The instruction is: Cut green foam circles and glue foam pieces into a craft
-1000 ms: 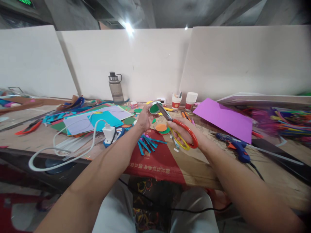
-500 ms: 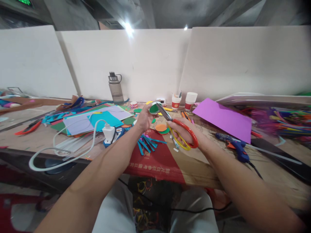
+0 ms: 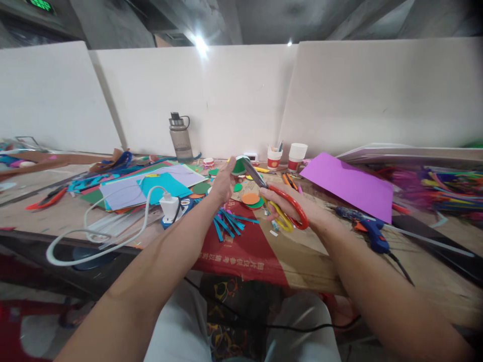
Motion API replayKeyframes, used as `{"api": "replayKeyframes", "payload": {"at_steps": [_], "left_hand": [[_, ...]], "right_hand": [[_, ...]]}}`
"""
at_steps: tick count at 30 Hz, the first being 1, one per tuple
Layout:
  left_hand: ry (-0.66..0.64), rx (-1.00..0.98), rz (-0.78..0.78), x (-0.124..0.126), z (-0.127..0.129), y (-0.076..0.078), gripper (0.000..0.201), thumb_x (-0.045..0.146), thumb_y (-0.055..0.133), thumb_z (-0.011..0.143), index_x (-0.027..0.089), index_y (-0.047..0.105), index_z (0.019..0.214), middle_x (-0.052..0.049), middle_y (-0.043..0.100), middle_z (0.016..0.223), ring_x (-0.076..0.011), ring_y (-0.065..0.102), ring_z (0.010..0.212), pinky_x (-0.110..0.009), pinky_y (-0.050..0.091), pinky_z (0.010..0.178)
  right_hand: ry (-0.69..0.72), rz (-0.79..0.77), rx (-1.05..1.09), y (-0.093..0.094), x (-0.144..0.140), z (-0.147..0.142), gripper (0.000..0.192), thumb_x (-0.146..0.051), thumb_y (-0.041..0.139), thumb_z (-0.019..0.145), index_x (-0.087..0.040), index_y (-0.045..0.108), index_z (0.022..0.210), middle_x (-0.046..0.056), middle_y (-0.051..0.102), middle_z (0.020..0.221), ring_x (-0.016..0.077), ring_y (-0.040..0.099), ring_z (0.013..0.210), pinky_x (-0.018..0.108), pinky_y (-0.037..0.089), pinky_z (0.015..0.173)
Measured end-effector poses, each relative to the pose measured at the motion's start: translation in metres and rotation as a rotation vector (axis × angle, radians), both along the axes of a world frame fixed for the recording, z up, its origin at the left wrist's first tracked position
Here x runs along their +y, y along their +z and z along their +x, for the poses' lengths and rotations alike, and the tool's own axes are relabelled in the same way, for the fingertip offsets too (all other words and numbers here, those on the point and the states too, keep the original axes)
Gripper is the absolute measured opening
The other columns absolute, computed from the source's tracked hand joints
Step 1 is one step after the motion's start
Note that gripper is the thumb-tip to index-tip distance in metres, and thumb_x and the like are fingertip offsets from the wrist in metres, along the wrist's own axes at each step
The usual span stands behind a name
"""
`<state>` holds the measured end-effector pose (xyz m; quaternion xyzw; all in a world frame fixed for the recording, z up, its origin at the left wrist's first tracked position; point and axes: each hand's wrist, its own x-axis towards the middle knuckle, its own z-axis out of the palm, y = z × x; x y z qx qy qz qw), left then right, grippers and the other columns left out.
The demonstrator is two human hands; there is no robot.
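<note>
Risk first. The left hand [image 3: 223,184] pinches a small green paper disc [image 3: 238,166] raised above the worktop [image 3: 302,251], and the blades of the scissors [image 3: 264,188] meet the disc's near edge right beside the left fingertips. Judgement: the piece is small, so there is little margin between paper and skin; a bite taken too deep, or the disc turned the wrong way, could nick a finger. The disc is held only at one side, so it could also flex or swivel between the blades and the cut could wander off the round edge. A slip of the pinch would drop it among the loose scraps just below the grip, where an orange circle [image 3: 250,198] and other green rounds lie and it would be easy to confuse.

Grip, left: closed in a narrow pinch on the far-left edge of the disc, thumb on top, remaining fingers curled under. How much of the disc lies inside the pinch cannot be told.

Grip, right: the right hand [image 3: 292,207] is closed through the red and yellow handle loops. Blades look only slightly parted, almost together at the disc; the exact gap is too small to read.

Nearby: blue paper strips [image 3: 228,222] below the left grip, a blue glue gun [image 3: 368,231] well to the right of the right grip, a purple sheet [image 3: 349,185] beyond it.
</note>
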<state>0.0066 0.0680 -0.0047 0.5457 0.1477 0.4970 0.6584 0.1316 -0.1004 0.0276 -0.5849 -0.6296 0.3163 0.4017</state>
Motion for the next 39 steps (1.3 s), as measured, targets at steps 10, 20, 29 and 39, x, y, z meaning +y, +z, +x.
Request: {"api": "replayKeyframes", "payload": {"at_steps": [10, 20, 29, 39], "left_hand": [[0.218, 0.083, -0.015, 0.000, -0.005, 0.003, 0.052, 0.067, 0.070, 0.067, 0.016, 0.059, 0.075, -0.001, 0.063, 0.058, -0.0058, 0.045, 0.039, -0.020, 0.030, 0.037], [0.174, 0.023, -0.042, -0.003, -0.005, 0.005, 0.041, 0.044, 0.084, 0.057, 0.016, 0.061, 0.074, 0.003, 0.059, 0.059, -0.0093, 0.055, 0.050, -0.020, 0.038, 0.042], [0.136, 0.014, -0.090, -0.003, -0.008, 0.007, 0.036, 0.037, 0.085, 0.057, 0.016, 0.063, 0.078, 0.002, 0.062, 0.065, -0.0103, 0.057, 0.055, -0.021, 0.044, 0.047], [0.124, 0.017, -0.055, -0.003, -0.008, 0.007, 0.037, 0.035, 0.085, 0.054, 0.016, 0.065, 0.079, 0.001, 0.066, 0.071, -0.0118, 0.060, 0.061, -0.023, 0.049, 0.054]], "right_hand": [[-0.296, 0.247, -0.459, 0.001, 0.007, 0.022, 0.028, -0.036, 0.055, 0.084, -0.020, 0.067, 0.104, 0.003, 0.069, 0.076, 0.0165, 0.061, 0.061, 0.027, 0.046, 0.061], [-0.422, 0.230, -0.905, -0.006, 0.016, 0.035, 0.042, -0.029, 0.051, 0.086, -0.026, 0.063, 0.126, 0.007, 0.073, 0.114, 0.0269, 0.067, 0.097, 0.033, 0.048, 0.079], [-0.355, 0.203, -1.003, -0.006, 0.015, 0.036, 0.045, -0.033, 0.050, 0.087, -0.027, 0.060, 0.131, 0.008, 0.069, 0.123, 0.0286, 0.064, 0.106, 0.035, 0.049, 0.081], [-0.334, 0.156, -0.933, -0.006, 0.017, 0.035, 0.047, -0.033, 0.050, 0.088, -0.030, 0.060, 0.133, 0.008, 0.073, 0.111, 0.0267, 0.068, 0.094, 0.032, 0.047, 0.073]]}}
